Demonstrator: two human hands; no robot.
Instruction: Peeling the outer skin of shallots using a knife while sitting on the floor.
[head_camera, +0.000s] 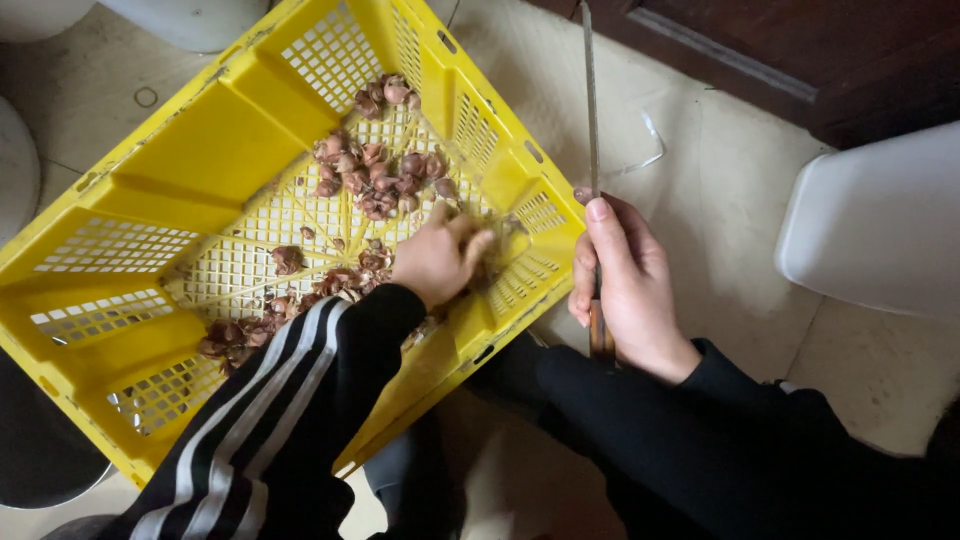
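A yellow plastic crate (190, 150) with a slotted floor lies tilted in front of me. Small brown-pink bulbs, like shallots or garlic cloves (380, 175), lie scattered across its floor in clusters. My left hand (438, 258) reaches into the crate's near right corner, fingers curled down among loose bulbs and skins; whether it holds one is hidden. My right hand (625, 290) is outside the crate to the right, gripping a knife (590, 100) by its wooden handle, the long thin blade pointing away from me.
A white plastic container (880, 220) stands at the right. A dark wooden door or frame (800, 50) runs along the top right. Pale round tubs (180, 15) sit at the top left, and a dark round object (40, 450) at the bottom left. The floor is beige tile.
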